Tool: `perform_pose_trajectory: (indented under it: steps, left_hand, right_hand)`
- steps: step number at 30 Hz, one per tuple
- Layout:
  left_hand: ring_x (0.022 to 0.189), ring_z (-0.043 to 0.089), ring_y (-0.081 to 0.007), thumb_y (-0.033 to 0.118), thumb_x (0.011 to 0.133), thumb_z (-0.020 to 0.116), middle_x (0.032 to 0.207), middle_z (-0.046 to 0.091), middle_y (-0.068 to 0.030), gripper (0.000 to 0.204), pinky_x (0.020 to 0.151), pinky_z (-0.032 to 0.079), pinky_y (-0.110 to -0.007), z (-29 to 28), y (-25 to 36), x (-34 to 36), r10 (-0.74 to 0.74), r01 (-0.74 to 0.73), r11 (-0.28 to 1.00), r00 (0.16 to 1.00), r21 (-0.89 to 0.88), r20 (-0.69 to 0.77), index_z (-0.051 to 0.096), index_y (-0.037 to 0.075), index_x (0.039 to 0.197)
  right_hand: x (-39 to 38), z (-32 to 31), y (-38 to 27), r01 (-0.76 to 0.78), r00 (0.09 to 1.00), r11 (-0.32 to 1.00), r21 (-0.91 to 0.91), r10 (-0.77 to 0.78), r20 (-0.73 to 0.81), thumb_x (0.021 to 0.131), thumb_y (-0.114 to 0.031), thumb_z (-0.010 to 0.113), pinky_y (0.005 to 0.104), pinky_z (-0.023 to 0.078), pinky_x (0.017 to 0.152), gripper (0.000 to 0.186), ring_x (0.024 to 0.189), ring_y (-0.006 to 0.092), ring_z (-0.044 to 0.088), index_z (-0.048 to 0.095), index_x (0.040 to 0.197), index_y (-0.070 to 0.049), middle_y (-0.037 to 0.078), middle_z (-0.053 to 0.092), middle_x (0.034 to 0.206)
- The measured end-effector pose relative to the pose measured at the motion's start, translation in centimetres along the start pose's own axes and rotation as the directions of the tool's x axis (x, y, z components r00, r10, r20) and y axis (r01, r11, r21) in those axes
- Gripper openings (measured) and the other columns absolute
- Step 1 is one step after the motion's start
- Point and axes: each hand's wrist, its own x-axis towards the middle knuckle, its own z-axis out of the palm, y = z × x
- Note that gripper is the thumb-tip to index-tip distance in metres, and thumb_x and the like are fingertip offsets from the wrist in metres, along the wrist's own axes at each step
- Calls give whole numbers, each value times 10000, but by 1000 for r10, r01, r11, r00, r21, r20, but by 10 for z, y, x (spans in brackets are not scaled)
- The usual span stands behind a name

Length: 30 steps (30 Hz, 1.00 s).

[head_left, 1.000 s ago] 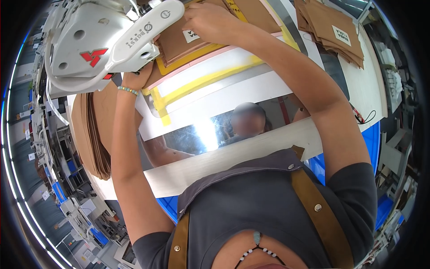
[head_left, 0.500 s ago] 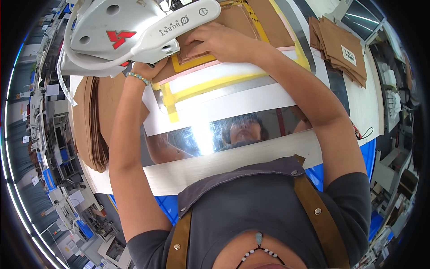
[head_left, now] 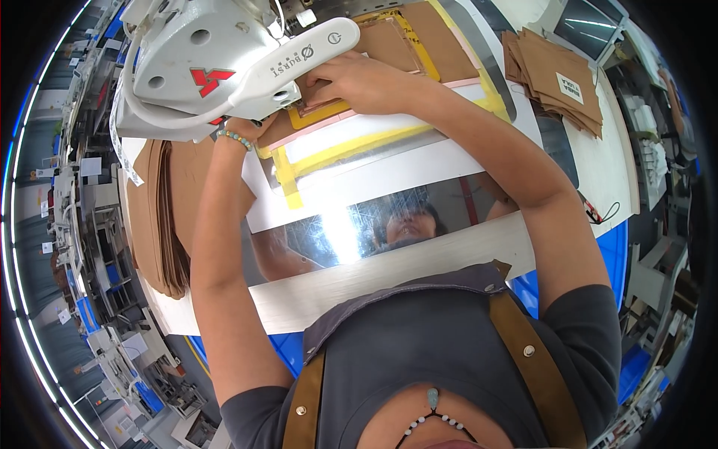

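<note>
My right hand (head_left: 368,84) lies over a brown fabric panel (head_left: 389,51) set in a yellow-edged template frame (head_left: 329,116). Its fingers are stretched out and apart, touching the panel's left part; some fingertips pass close to the white sewing machine head (head_left: 198,71). My left hand (head_left: 250,131), with a beaded bracelet at the wrist, is at the frame's lower left corner. Its fingers are mostly hidden below the machine head, so what they touch does not show. Yellow tape (head_left: 351,150) and pink strips edge the template's near side.
Folded brown pieces (head_left: 158,217) stand stacked left of my left forearm. More brown pieces (head_left: 557,78), one with a white label, lie at the far right near a dark screen (head_left: 591,26). A shiny metal plate (head_left: 359,228) covers the table's near side.
The whole view has shifted and tilted slightly. Both hands stay at nearly the same places on the frame, the right one only slightly moved.
</note>
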Motion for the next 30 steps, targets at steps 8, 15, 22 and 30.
perform_pose_trajectory:
  steps: [8, 15, 22, 30]
  left_hand:
    - [1391, 576, -282, 30, 1040, 520, 1574, 522, -217, 524, 1228, 442, -366, 6, -18, 16, -233, 181, 894, 969, -410, -80, 442, 14, 1558]
    - [1357, 598, -265, 34, 1035, 545, 1526, 571, -191, 493, 1191, 469, -362, 7, -10, 15, -352, 129, 501, 934, -856, -66, 484, -1, 1522]
    - [1302, 628, -262, 52, 988, 632, 1420, 650, -148, 456, 1100, 512, -369, -10, -10, -4, 298, -244, 887, 951, 393, -83, 573, 0, 1438]
    - [1186, 686, -349, 7, 898, 685, 1269, 728, -184, 387, 1022, 536, -413, 5, 11, -36, 18, 65, 965, 950, 254, -310, 687, 6, 1285]
  right_hand:
    - [6, 7, 14, 76, 994, 997, -32, -78, -77, 874, 21, 632, 449, 473, 1062, 454, 1248, 245, 595, 807, 1215, -222, 19, 655, 1296]
    - [10, 0, 8, 35, 999, 998, 49, -34, -29, 899, 10, 626, 440, 490, 1047, 401, 1211, 250, 610, 828, 1179, -194, 12, 675, 1256]
    - [32, -20, -6, -157, 960, 975, 159, 113, 256, 937, -51, 612, 461, 486, 1070, 355, 1285, 255, 597, 817, 1195, -183, 17, 680, 1292]
    - [29, -3, 12, -34, 995, 999, -15, 35, 88, 936, -34, 562, 453, 463, 1150, 414, 1344, 290, 572, 779, 1267, -155, 30, 652, 1435]
